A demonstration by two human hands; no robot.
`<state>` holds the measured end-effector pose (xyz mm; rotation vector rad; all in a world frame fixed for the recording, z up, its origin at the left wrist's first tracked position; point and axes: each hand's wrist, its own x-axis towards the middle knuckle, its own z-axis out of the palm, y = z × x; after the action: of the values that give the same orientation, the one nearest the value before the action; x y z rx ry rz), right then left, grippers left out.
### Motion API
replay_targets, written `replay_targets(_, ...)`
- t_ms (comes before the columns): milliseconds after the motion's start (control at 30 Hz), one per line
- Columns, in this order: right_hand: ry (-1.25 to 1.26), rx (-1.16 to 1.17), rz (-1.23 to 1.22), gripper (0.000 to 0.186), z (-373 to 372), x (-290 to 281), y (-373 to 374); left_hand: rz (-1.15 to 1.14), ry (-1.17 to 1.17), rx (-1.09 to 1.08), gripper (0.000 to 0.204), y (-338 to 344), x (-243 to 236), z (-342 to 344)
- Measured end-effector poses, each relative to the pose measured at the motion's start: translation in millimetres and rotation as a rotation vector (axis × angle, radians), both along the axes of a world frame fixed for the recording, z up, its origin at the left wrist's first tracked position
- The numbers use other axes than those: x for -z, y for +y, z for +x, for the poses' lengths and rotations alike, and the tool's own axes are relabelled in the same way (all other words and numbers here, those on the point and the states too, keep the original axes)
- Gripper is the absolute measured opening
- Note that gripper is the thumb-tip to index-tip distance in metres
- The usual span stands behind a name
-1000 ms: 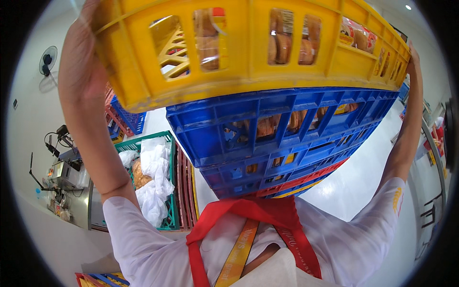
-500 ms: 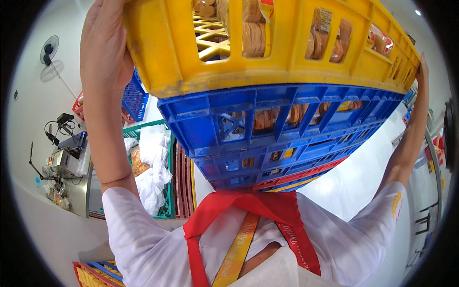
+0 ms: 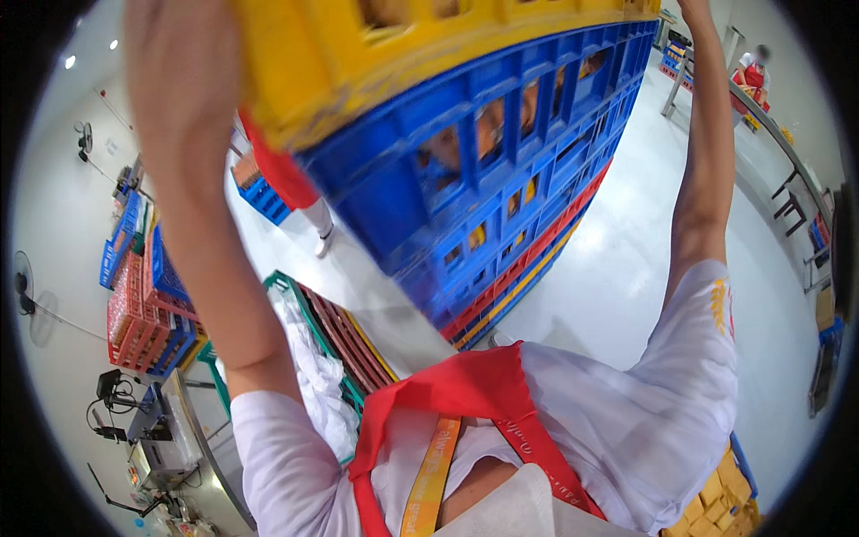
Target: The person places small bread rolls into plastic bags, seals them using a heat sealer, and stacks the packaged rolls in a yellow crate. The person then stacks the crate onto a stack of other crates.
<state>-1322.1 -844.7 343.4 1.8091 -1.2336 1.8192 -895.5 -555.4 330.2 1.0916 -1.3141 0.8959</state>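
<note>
A yellow plastic crate [image 3: 331, 76] tops a tall stack in front of me, cut off by the upper edge of the view. Packed round brown goods show through its slots. My left hand [image 3: 188, 63], smeared by motion, holds the crate's near left corner, its fingers mostly hidden. By the crate's right end, only a small part of my right hand [image 3: 693, 5] is in view; its fingers are cut off, but it keeps its hold there. Directly below sits a blue crate [image 3: 380, 201] with bread-like goods behind its slots. Further blue, red and yellow crates [image 3: 501, 304] make up the lower stack.
A green crate [image 3: 353, 394] with white plastic bags stands left of the stack. Another person's red garment [image 3: 277, 170] and leg show behind it. Red crates [image 3: 134, 313] line the left wall. At lower right lies a crate of yellow packs [image 3: 720, 492]; a distant person [image 3: 753, 76] is upper right.
My view has swung round, and the stack now slants more and sits higher in the picture. More floor shows on the right, and another person's leg has come into view.
</note>
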Motion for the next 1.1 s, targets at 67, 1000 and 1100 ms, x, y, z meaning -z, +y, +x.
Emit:
replay_targets(67, -0.043, -0.114, -0.096, 0.038, 34, 38, 79, 0.007, 0.149, 0.422, 0.048, 4, 37, -34)
replay_targets(1000, -0.483, -0.408, 0.051, 0.074, 153, 296, 114, 0.270, 0.353, 0.509, 0.067, 2, 342, -35)
replay_targets(1100, -0.462, -0.414, 0.084, 0.072, 144, 302, 91, 0.269, 0.310, 0.449, 0.063, -9, 340, -48)
